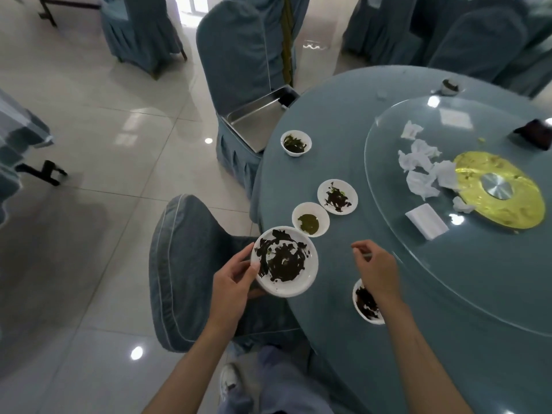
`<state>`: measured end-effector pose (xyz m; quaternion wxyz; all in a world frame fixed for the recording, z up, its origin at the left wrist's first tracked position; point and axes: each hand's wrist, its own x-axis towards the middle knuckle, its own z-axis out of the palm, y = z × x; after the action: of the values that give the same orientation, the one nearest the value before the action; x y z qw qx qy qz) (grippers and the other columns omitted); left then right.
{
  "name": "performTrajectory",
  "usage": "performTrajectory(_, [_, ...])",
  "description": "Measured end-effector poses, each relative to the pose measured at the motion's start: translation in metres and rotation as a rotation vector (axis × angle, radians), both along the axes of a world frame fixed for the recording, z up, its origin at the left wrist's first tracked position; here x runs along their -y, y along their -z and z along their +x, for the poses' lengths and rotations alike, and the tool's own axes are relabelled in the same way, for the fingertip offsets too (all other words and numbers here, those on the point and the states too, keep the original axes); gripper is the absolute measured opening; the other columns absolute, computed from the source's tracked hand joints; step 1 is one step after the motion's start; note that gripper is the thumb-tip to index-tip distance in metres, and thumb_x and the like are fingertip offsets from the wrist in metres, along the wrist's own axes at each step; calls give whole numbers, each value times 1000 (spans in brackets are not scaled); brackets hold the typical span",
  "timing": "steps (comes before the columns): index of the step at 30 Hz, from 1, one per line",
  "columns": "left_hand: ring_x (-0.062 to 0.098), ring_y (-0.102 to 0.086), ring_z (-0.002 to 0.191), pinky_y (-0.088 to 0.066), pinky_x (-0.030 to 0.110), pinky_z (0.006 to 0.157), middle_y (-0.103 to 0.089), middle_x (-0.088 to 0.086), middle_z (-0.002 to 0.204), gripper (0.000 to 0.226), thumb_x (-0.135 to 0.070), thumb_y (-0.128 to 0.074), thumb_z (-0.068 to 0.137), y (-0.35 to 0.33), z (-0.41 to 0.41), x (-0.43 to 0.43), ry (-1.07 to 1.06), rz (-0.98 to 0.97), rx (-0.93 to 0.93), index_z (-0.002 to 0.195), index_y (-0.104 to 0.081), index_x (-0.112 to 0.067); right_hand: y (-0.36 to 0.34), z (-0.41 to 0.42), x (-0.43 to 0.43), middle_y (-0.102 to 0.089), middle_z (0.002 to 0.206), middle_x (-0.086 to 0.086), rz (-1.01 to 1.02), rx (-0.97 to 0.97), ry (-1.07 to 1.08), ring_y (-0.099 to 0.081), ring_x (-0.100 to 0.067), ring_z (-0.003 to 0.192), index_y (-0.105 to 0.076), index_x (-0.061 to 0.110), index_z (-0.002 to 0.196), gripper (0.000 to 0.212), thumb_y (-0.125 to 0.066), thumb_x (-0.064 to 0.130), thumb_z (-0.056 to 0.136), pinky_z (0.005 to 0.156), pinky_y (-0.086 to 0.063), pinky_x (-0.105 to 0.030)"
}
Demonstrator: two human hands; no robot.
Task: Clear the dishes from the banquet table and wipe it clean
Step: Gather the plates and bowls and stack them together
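Two hands are out: the left hand (233, 282) grips a dirty plate (283, 261) at the table's (328, 115) near edge. The right hand (376, 270) hovers above the table, fingers loosely curled, empty. A sauce bowl (310, 219) sits just beyond the plate.

Dark-smeared white plate (283, 261) in left hand (233, 282) at blue counter (418, 294) edge, green-sauce bowl (310, 219) just beside, smaller smeared plate (337, 197) beyond.

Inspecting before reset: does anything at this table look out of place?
A rectangular stainless-steel tray sits on the seat of a blue-covered chair beside the round blue-clothed table, an odd spot. Crumpled white tissues lie scattered on the round glass turntable. The left hand holds a smeared white plate.
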<state>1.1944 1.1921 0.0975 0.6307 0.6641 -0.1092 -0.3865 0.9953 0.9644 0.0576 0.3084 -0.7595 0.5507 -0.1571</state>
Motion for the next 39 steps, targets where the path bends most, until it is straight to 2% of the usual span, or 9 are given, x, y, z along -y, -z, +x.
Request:
performTrajectory(5, [19, -74, 110, -65, 41, 80, -77, -1, 117, 40, -11, -61, 101, 4, 20, 48, -14, 56, 17, 139, -63, -24, 39, 20, 72, -69, 106, 2, 182, 19, 108, -65, -16, 91, -69, 19, 118, 20, -58, 19, 101, 69, -46, -24])
performTrajectory(8, [20, -74, 110, -65, 42, 82, -77, 0, 118, 39, -10, -60, 102, 5, 33, 73, -44, 78, 16, 138, -63, -23, 74, 35, 112, -68, 116, -4, 356, 134, 209, -71, -22, 92, -61, 11, 136, 37, -58, 16, 100, 70, -59, -33])
performTrajectory(13, [19, -74, 110, -65, 43, 83, -77, -2, 118, 40, -9, -60, 101, 7, 45, 99, -120, 121, 16, 139, -63, -22, 113, 62, 154, -67, 114, -11, 542, 299, 415, -73, -26, 91, -42, 6, 153, 56, -60, 13, 101, 79, -63, -42])
performTrajectory(17, [19, -74, 110, -65, 43, 83, -77, -2, 119, 40, -8, -60, 101, 6, 54, 108, -151, 147, 22, 139, -63, -22, 124, 81, 175, -73, 102, -15, 554, 417, 603, -76, -27, 76, -54, 5, 138, 40, -63, 17, 101, 67, -62, -35])
performTrajectory(21, [19, -74, 109, -65, 42, 83, -77, 0, 118, 41, -9, -60, 101, 4, 63, 108, -178, 159, 31, 140, -62, -21, 127, 99, 187, -74, 93, -17, 552, 410, 651, -76, -26, 69, -62, 4, 118, 23, -68, 13, 97, 62, -62, -34])
performTrajectory(26, [18, -74, 110, -65, 41, 83, -77, -2, 118, 40, -9, -60, 102, 1, 72, 97, -180, 172, 43, 139, -63, -23, 126, 106, 184, -72, 105, -19, 524, 430, 675, -76, -25, 73, -63, 3, 117, 21, -65, 1, 96, 68, -64, -36])
performTrajectory(30, [20, -74, 110, -65, 45, 82, -77, 0, 118, 40, -9, -61, 101, -2, 82, 87, -172, 160, 30, 139, -63, -22, 101, 106, 165, -73, 103, -15, 422, 475, 658, -77, -23, 74, -65, 3, 117, 21, -65, 2, 96, 64, -64, -30])
performTrajectory(35, [21, -74, 111, -64, 46, 82, -77, 2, 118, 41, -8, -61, 101, -7, 101, 69, -151, 113, 12, 140, -62, -21, 57, 117, 125, -74, 102, -13, 328, 540, 589, -77, -22, 73, -66, 7, 116, 20, -66, 6, 96, 70, -65, -41])
performTrajectory(39, [19, -73, 111, -65, 39, 79, -77, -1, 117, 41, -7, -61, 100, -12, 129, 50, -129, 60, -5, 139, -62, -23, 21, 142, 77, -75, 103, -13, 327, 620, 527, -78, -25, 73, -66, 5, 119, 22, -67, 8, 97, 70, -65, -39])
